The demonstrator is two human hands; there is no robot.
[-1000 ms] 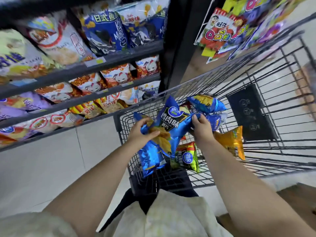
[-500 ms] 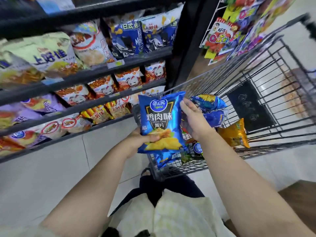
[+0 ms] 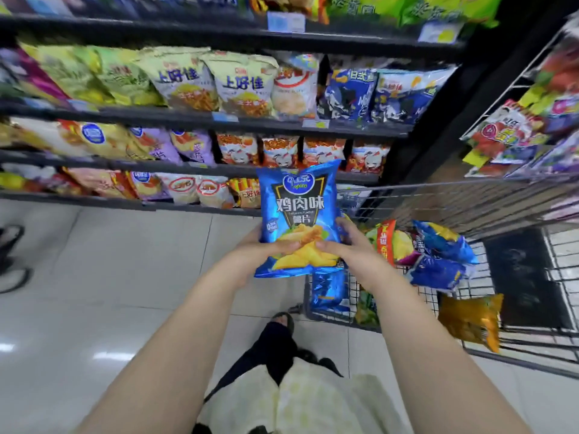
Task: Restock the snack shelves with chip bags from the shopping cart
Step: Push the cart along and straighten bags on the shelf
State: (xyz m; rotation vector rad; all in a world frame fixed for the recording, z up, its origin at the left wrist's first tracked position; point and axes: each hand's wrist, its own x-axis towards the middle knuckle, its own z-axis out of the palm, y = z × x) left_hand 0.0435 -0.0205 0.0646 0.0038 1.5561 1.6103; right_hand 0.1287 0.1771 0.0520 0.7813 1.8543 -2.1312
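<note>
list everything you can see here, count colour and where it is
blue chip bag: one, blue with yellow chips printed, upright, held in both hands ahead of the shelves
shopping cart: one, dark wire, at right
bags in the cart: several, exact count unclear; blue ones, a red-and-yellow one, an orange one against the near side
snack shelves: several dark tiers, full of bags, across the top and left
pale green bags: a row, on an upper tier
orange-red bags: four, tier behind the held bag
hanging rack: one, white wire, mixed colourful packets, upper right
floor: pale tiles
left hand: on the bag's lower left
right hand: on the bag's lower right
</note>
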